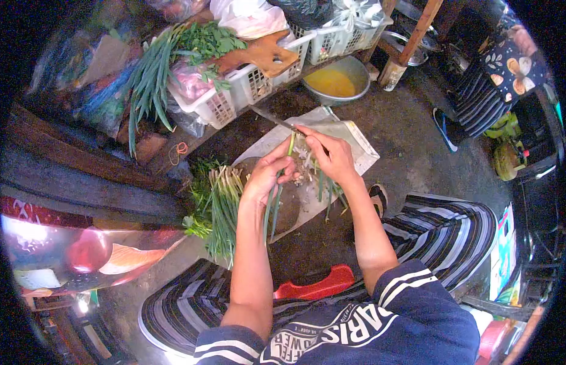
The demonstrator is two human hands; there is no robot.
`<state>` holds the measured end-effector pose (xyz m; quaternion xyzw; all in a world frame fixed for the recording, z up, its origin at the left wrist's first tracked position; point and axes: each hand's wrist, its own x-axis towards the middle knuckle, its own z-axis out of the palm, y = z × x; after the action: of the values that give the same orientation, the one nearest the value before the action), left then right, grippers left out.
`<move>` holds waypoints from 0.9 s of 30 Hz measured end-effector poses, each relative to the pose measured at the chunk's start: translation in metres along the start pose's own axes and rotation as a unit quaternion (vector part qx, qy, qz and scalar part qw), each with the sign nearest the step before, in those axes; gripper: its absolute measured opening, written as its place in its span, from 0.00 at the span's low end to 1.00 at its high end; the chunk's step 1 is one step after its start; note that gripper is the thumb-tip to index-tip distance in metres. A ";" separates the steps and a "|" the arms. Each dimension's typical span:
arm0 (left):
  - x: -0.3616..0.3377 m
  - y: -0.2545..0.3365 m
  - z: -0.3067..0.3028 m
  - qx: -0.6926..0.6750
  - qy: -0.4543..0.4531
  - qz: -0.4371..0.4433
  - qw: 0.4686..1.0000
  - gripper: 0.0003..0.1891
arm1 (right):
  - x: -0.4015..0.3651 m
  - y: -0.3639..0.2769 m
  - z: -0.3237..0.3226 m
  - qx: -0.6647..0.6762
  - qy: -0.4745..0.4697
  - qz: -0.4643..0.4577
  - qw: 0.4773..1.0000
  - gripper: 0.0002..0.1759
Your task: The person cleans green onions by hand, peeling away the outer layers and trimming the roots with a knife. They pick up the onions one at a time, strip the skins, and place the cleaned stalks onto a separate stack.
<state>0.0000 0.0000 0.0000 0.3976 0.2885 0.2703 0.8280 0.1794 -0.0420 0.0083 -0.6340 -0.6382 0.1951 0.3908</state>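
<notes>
My left hand [270, 175] is closed around a green onion [291, 145], whose pale end points up past my fingers while its green leaves hang below. My right hand [329, 156] grips a knife [272, 118] just beside it. The blade reaches out to the upper left, and the handle is hidden in my fist. Under both hands, white trimmings [306, 163] are scattered over a sack laid on the ground [362, 139]. A bunch of green onions [225, 204] lies left of my left wrist, with leafy herbs [199, 226] next to it.
A metal basin [359, 76] with yellowish liquid stands beyond my hands. White plastic baskets [219, 109] line a wooden ledge, with a wooden cutting board [267, 53] and more green onions [150, 85] on top. Another person in a floral top [508, 64] is at the upper right.
</notes>
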 end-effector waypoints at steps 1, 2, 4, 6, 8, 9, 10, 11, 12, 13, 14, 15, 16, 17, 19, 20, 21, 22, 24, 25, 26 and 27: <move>0.000 0.000 -0.001 0.020 -0.002 0.000 1.000 0.27 | 0.001 0.003 0.001 -0.001 0.030 0.011 0.999 0.19; -0.001 0.000 -0.001 0.040 -0.004 -0.001 0.999 0.27 | 0.001 0.006 0.001 -0.001 0.060 0.022 0.998 0.19; -0.006 -0.003 0.004 0.021 0.003 -0.009 1.000 0.27 | -0.003 0.007 -0.007 -0.012 0.063 0.058 0.996 0.19; -0.005 -0.002 0.002 0.010 0.009 -0.008 1.000 0.27 | -0.002 0.005 -0.014 -0.021 0.074 0.086 0.993 0.19; 0.000 -0.005 -0.004 0.001 -0.024 0.021 0.999 0.28 | -0.002 0.000 -0.022 -0.050 0.044 0.128 0.990 0.19; 0.001 -0.005 -0.003 0.000 -0.024 0.021 0.999 0.28 | -0.002 0.009 -0.018 -0.050 0.043 0.127 0.990 0.19; 0.001 -0.004 -0.002 -0.016 -0.025 0.028 0.999 0.28 | -0.001 0.020 -0.010 -0.068 0.081 0.105 0.989 0.20; 0.002 -0.004 -0.002 -0.033 -0.025 0.035 0.999 0.29 | -0.002 0.032 -0.003 -0.086 0.118 0.082 0.986 0.20; 0.003 -0.005 -0.003 -0.033 -0.022 0.035 0.999 0.29 | -0.002 0.032 0.000 -0.084 0.116 0.081 0.986 0.20; 0.006 -0.006 -0.004 -0.048 -0.023 0.034 0.998 0.29 | -0.002 0.033 0.003 -0.081 0.125 0.061 0.987 0.22; 0.007 -0.007 -0.005 -0.064 -0.024 0.033 0.997 0.30 | -0.002 0.033 0.006 -0.078 0.133 0.040 0.987 0.23; 0.007 -0.007 -0.005 -0.064 -0.022 0.033 0.997 0.30 | -0.003 0.021 0.004 -0.077 0.131 0.040 0.988 0.23; 0.007 -0.007 -0.004 -0.073 -0.018 0.040 0.996 0.29 | -0.003 0.000 -0.002 -0.046 0.086 0.057 0.994 0.25; 0.007 -0.007 -0.004 -0.083 -0.016 0.047 0.995 0.29 | -0.004 -0.012 -0.003 -0.017 0.041 0.075 0.996 0.27; 0.008 -0.005 -0.001 -0.095 0.005 0.038 0.995 0.29 | -0.007 -0.010 0.007 0.001 0.026 0.037 0.999 0.29; 0.007 -0.004 -0.001 -0.108 0.026 0.029 0.993 0.28 | -0.008 -0.010 0.011 0.019 0.011 -0.001 1.000 0.31; 0.007 -0.004 -0.002 -0.107 0.027 0.030 0.993 0.28 | -0.008 -0.011 0.014 0.020 0.011 -0.002 1.000 0.31; 0.007 -0.005 -0.004 -0.110 0.016 0.048 0.993 0.28 | -0.008 -0.012 0.016 0.017 0.003 -0.026 1.000 0.31; 0.006 -0.007 -0.007 -0.113 0.005 0.065 0.991 0.28 | -0.007 -0.013 0.021 0.022 0.023 -0.065 0.997 0.29; 0.006 -0.008 -0.009 -0.100 -0.009 0.070 0.992 0.26 | -0.007 -0.012 0.021 0.022 0.023 -0.065 0.997 0.29; 0.005 -0.008 -0.010 -0.088 -0.024 0.075 0.993 0.23 | -0.006 -0.011 0.020 -0.006 0.016 -0.051 0.999 0.27; 0.005 -0.009 -0.010 -0.089 -0.024 0.075 0.993 0.23 | -0.005 -0.011 0.019 -0.034 0.009 -0.036 0.999 0.25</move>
<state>-0.0017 0.0031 -0.0138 0.3493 0.2130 0.3468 0.8440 0.1575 -0.0434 0.0039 -0.6255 -0.6629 0.1534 0.3819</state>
